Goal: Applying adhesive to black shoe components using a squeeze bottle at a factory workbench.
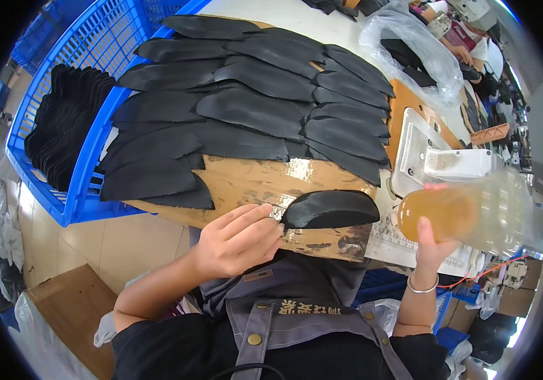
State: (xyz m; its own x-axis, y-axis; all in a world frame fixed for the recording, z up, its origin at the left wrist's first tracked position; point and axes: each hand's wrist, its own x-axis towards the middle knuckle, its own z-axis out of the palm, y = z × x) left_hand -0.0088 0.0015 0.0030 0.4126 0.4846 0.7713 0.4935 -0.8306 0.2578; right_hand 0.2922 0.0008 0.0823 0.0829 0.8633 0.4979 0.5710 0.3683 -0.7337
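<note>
On the brown tape-covered board (246, 180) lies a single curved black piece (332, 209), rounded along its far edge and shiny in places. My left hand (243, 239) is closed at this piece's left tip, thumb and fingers pinching it. In my right hand (435, 244) is a clear plastic bottle (439, 214) of amber liquid, its wide end toward the left, held beside the board's right edge. Overlapping rows of similar black pieces (252, 104) cover the far part of the board.
At the left stands a blue plastic basket (81, 196) holding a stack of black pieces (65, 126). White sewing machine parts (455, 163) sit on the right, with a clear plastic bag (373, 31) beyond. A cardboard box (72, 316) is on the floor. Another person's hand (461, 54) shows far right.
</note>
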